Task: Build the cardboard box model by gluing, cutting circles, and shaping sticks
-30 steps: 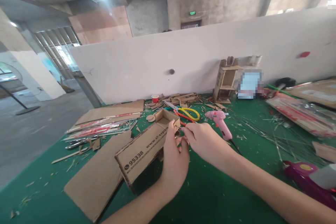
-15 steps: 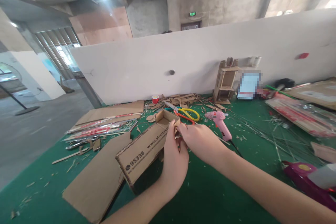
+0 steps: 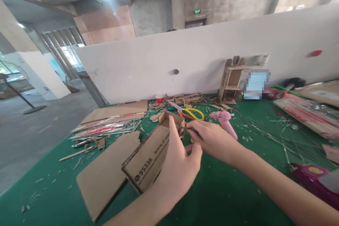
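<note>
A brown cardboard box piece [image 3: 150,152], printed "95338", lies tilted on the green table [image 3: 217,190]. My left hand [image 3: 177,162] grips its right side, thumb up against the box's far end, fingers curled. My right hand [image 3: 209,136] is pinched on a thin stick [image 3: 186,128] whose tip meets the box's far corner. Just beyond my right hand lie a pink glue gun [image 3: 226,122] and yellow-and-orange scissors [image 3: 190,112].
A flat cardboard sheet [image 3: 106,173] lies left of the box. Cardboard sheets and red-striped strips [image 3: 111,116] sit at the back left. A small cardboard shelf model [image 3: 231,79] stands against the white wall. Thin sticks and scraps litter the right side; a magenta tool [image 3: 312,180] lies at the right edge.
My right hand drew slightly back to the right, and the thin stick now shows between its fingers and the box corner. My left hand shifted up along the box side.
</note>
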Demonstrator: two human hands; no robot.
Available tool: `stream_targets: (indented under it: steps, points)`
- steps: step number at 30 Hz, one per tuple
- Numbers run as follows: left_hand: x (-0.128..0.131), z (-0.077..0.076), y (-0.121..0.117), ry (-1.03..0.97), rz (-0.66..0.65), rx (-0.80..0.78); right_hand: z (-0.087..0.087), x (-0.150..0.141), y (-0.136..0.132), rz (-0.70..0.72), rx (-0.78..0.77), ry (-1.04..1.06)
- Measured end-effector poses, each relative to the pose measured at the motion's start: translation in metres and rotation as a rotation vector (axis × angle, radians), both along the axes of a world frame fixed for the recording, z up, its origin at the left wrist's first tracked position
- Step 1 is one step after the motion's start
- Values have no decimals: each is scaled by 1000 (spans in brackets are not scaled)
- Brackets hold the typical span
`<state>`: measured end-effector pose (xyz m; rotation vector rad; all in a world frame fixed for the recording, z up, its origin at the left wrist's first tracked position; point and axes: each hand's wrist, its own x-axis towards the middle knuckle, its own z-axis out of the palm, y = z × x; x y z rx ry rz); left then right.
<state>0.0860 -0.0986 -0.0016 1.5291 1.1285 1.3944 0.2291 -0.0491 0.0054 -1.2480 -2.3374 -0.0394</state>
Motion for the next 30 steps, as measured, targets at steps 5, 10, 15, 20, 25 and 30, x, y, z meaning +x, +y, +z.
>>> stream_targets:
  steps: [5,10,15,20,25,30]
  points:
    - [-10,36,-26,384,-5,97,-5,11,4,-21,34,21]
    - [-46,55,18,663,13,237,-14,22,18,28,-20,269]
    - [-93,37,85,626,-328,-11,-30,35,33,-96,-247,501]
    - [-108,25,97,636,-574,-92,-33,47,35,20,-535,780]
    - [-107,23,98,497,-658,-150,-31,47,34,43,-536,847]
    - [-105,18,101,466,-650,-135,-35,43,35,0,-487,801]
